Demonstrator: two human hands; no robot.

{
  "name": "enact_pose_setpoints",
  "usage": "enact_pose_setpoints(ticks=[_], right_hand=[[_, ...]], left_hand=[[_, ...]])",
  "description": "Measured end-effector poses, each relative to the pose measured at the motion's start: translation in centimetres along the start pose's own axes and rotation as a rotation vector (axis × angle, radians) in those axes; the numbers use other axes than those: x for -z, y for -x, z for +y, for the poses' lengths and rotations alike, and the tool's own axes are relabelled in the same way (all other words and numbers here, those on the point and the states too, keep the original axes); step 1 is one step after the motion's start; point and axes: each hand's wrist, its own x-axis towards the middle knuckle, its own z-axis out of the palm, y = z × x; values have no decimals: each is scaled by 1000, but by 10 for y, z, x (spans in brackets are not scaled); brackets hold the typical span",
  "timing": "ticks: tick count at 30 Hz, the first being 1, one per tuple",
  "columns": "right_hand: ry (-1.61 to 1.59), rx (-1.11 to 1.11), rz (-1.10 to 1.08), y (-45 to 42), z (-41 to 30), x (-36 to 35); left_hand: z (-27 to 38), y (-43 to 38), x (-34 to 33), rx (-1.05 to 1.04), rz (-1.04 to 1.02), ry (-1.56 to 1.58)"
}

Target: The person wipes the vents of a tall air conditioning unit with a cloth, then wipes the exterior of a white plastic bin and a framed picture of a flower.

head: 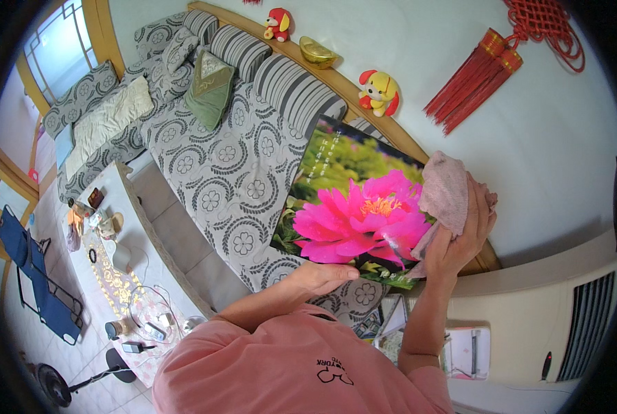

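Note:
A glossy picture panel [360,207] with a large pink flower and some writing is held up in front of me, tilted. My left hand [324,279] grips its lower edge, thumb on the front face. A crumpled pinkish-grey cloth [445,191] is in my right hand [466,233], at the panel's right edge and partly over it. The fingers behind the panel and part of the cloth are hidden.
A patterned sofa [210,191] with striped cushions lies beyond the panel. Plush dogs and a gold ingot ornament [319,53] stand on the wooden ledge. At left are a cluttered table [169,259], a folding chair [39,279] and a fan [55,384]; an air conditioner [536,310] is at right.

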Motion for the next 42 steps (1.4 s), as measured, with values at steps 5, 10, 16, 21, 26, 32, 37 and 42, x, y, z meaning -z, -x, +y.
enact_pose_setpoints(ticks=[5, 10, 16, 21, 26, 32, 37, 42], right_hand=[[-30, 20, 9, -2, 0, 0], [-10, 35, 15, -3, -2, -1], [-17, 40, 7, -4, -4, -1], [-14, 55, 5, -5, -5, -3], [0, 46, -5, -5, -5, -3], [7, 14, -14, -4, -8, -4], [-11, 11, -11, -3, -7, -5], [-11, 20, -6, -3, -7, -5]], left_hand=[[-5, 1, 1, 8, 75, -13], [0, 1, -2, -7, 8, 25], [-1, -2, -5, 27, 3, 46], [-2, 0, -5, 21, 33, 13], [0, -2, -11, -1, 46, 13], [-7, -1, 3, 4, 60, -96], [-11, -2, 11, 1, 14, -37], [-8, -4, 4, 5, 42, 18]])
